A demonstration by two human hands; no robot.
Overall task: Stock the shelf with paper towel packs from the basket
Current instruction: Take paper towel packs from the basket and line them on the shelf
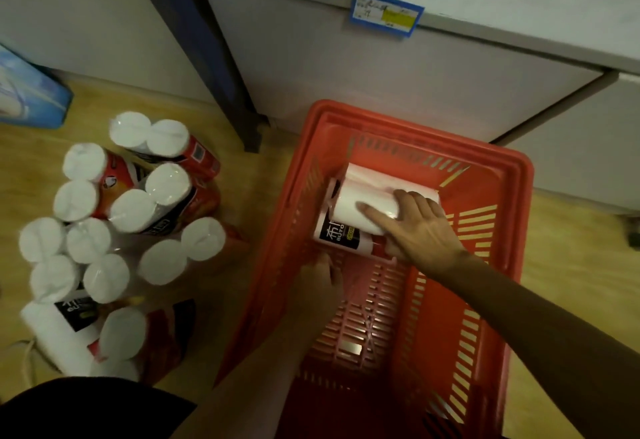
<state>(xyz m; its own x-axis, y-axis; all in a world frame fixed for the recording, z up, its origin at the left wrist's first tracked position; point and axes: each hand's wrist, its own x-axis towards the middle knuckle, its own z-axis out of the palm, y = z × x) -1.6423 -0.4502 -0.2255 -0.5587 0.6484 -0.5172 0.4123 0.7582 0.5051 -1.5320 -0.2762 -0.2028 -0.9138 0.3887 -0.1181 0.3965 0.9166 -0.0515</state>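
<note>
Right hand (420,227) grips pack (360,210) lying in red basket (491,300) on floor — left hand (320,281) on near rim, blurred, grip unclear. Stood-up packs (114,230) crowd left; shelf (381,67) behind.

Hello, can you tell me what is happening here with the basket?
A person reaches into a red plastic basket on the wooden floor. The right hand lies on the last white paper towel pack inside it; the left hand is at the basket's left wall. Other wrapped packs stand on the floor beside it.
</note>
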